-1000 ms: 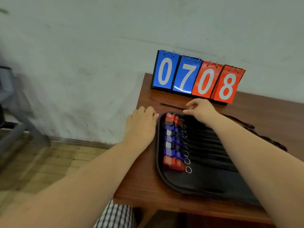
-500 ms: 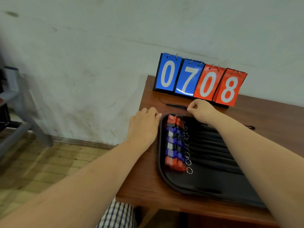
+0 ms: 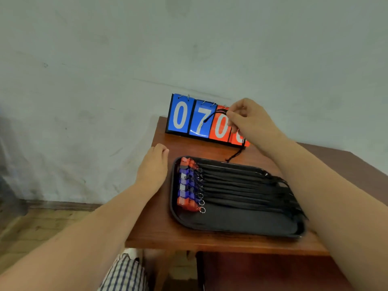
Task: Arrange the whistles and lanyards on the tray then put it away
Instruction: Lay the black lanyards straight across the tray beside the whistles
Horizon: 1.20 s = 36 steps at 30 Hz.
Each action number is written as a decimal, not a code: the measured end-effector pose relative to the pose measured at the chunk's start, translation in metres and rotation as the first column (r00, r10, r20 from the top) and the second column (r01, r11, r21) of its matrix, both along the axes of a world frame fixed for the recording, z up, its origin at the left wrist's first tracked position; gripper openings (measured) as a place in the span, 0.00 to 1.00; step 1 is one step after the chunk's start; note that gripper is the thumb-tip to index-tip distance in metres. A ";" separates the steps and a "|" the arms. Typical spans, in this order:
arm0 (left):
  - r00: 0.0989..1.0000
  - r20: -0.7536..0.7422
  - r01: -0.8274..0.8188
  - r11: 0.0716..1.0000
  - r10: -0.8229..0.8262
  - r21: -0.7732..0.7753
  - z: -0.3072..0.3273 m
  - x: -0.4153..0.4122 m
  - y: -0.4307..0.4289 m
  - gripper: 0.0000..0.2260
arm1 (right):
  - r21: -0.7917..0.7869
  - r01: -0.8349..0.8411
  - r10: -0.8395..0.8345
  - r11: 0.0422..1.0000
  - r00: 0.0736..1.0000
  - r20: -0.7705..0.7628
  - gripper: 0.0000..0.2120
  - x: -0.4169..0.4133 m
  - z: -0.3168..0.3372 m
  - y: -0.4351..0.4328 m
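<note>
Black cord is pinched between the thumb and fingertips of the raised right hand (image 3: 249,120): a loose lanyard (image 3: 220,111), its tail dangling below the wrist toward the far rim of the tray (image 3: 231,227). The left hand (image 3: 152,166) lies flat, fingers together, on the wooden table (image 3: 159,227) just beside the tray's end. Nearest that hand, red, blue and white whistles (image 3: 186,185) form a row, their lanyards (image 3: 241,185) stretched toward the right forearm. A flip scoreboard (image 3: 180,115) stands behind the right hand.

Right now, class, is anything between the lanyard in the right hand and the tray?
Nothing visible does. The right hand pinches the lanyard in open air behind the tray, its tail hanging by the far rim over bare table.
</note>
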<state>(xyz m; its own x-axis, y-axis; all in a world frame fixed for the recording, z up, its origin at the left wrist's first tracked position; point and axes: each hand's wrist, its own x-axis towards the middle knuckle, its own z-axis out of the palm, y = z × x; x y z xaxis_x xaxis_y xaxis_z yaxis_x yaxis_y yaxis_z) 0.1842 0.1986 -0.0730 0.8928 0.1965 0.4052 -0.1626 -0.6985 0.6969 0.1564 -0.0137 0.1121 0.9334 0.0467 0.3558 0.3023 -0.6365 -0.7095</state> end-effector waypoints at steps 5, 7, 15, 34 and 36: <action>0.997 0.071 0.011 0.821 0.035 -0.570 0.036 -0.053 -0.009 0.07 | 0.130 -0.045 0.045 0.991 0.999 -0.004 0.01 -0.073 0.018 0.004; 0.990 0.127 0.064 0.595 0.066 -0.802 0.059 -0.093 -0.017 0.07 | 0.236 -0.081 0.091 0.968 0.995 -0.030 0.01 -0.100 0.010 0.011; 0.903 0.349 0.421 0.685 -0.251 -0.595 0.087 -0.222 -0.031 0.14 | 0.594 -0.128 0.271 0.794 0.949 -0.158 0.04 -0.186 -0.055 0.031; 0.948 0.158 0.317 0.803 -0.276 -0.504 0.089 -0.221 -0.027 0.05 | 0.549 -0.042 0.096 0.835 0.993 -0.070 0.02 -0.215 -0.047 -0.032; 0.957 0.160 0.289 0.797 -0.240 -0.530 0.087 -0.218 -0.022 0.06 | 0.534 -0.034 0.067 0.845 0.997 -0.043 0.02 -0.215 -0.044 -0.038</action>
